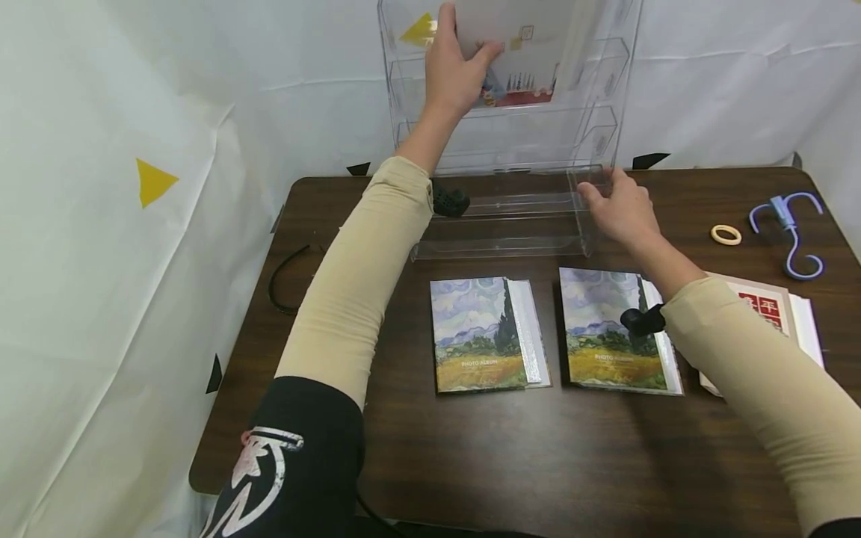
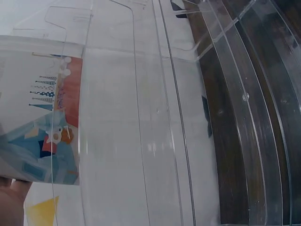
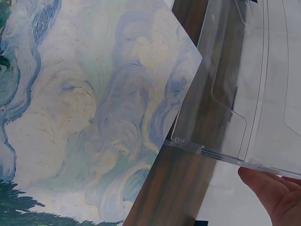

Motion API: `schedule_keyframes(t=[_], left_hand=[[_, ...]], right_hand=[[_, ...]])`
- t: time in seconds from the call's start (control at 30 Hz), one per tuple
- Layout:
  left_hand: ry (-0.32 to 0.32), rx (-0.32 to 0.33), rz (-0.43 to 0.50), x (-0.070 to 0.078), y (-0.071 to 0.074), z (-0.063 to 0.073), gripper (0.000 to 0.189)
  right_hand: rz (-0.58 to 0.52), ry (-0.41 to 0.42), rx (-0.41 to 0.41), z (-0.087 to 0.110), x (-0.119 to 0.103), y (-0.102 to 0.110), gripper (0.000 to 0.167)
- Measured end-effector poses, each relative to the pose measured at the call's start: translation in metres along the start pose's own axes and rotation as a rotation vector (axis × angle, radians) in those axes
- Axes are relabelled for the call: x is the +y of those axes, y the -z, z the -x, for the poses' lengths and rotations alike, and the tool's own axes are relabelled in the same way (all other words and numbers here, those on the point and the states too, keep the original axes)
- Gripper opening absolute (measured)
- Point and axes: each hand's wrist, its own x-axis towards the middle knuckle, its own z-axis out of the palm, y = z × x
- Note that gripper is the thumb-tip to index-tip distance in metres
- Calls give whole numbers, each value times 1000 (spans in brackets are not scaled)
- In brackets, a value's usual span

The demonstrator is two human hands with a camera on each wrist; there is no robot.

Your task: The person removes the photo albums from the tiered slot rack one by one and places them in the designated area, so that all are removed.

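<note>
A clear plastic tiered rack [image 1: 498,246] stands at the back of the table. In its upper part is a white book [image 1: 538,63] with a picture of pointed hats and a red band on its cover. My left hand [image 1: 460,71] holds this book by its left side, thumb spread over the front; in the left wrist view only some fingers [image 2: 16,190] show at the book's edge. My right hand [image 1: 622,205] grips the rack's lower right side wall, and the right wrist view shows the thumb [image 3: 263,186] against the clear edge.
Two painted-cover photo albums [image 1: 477,336] [image 1: 608,336] lie before the rack. At right are a book with red print [image 1: 763,306], partly behind my forearm, a wooden ring [image 1: 726,235] and a blue hook [image 1: 787,217]. A black cable [image 1: 276,284] lies at left.
</note>
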Motion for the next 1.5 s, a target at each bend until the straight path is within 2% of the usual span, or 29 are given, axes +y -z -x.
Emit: schedule_keyframes(t=[0.07, 0.13, 0.2, 0.27, 0.33, 0.4, 0.47, 0.53, 0.63, 0.73, 0.77, 0.87, 0.97, 1.03, 1.07, 1.2, 1.27, 1.37, 1.43, 1.5], left_hand=[[-16, -2, 7, 0, 1, 1, 60], [-61, -12, 21, -1, 3, 3, 60], [-148, -11, 31, -2, 6, 6, 59], [-264, -2, 32, -4, 8, 10, 57], [-374, 25, 73, -4, 12, 16, 55], [-458, 49, 136, -3, 18, 22, 55], [-531, 69, 201, 0, 28, 32, 52], [-572, 86, 262, 6, 42, 48, 44], [-573, 119, 322, 14, 69, 80, 29], [-509, 144, 359, 10, 100, 117, 19], [-468, 146, 356, 6, 111, 130, 18], [-308, 149, 350, -12, 141, 169, 16], [-131, 145, 334, -31, 165, 210, 17], [-26, 136, 289, -44, 176, 237, 20], [6, 122, 242, -52, 181, 249, 20], [205, 63, 67, -74, 193, 296, 29], [315, 25, 17, -84, 194, 315, 35], [476, -10, 4, -98, 189, 337, 41], [556, -36, 23, -108, 184, 346, 43], [609, -56, 46, -117, 180, 351, 45]], right_hand=[[2, 5, -2, -1, -1, -1, 74], [2, 10, -5, -3, -2, -2, 73], [2, 17, -6, -4, -4, -3, 73], [3, 21, -7, -5, -4, -4, 73], [3, 21, -9, -5, -5, -4, 73], [6, 18, -11, -6, -4, -4, 73], [8, 14, -12, -6, -4, -3, 74], [12, 14, -13, -6, -4, -2, 75], [12, 18, -23, -6, -4, -1, 76], [9, 11, -35, -5, -2, 1, 76], [8, 7, -38, -5, -1, 1, 76], [5, -1, -37, -5, -1, 3, 76], [5, -1, -31, -6, 0, 5, 76], [11, 4, -28, -7, 0, 6, 76], [13, 5, -31, -7, 1, 7, 76], [15, 6, -46, -10, 2, 7, 77], [18, 6, -52, -11, 3, 7, 78], [29, 6, -45, -13, 5, 9, 77], [38, 11, -38, -13, 7, 11, 77], [43, 13, -36, -14, 8, 12, 78]])
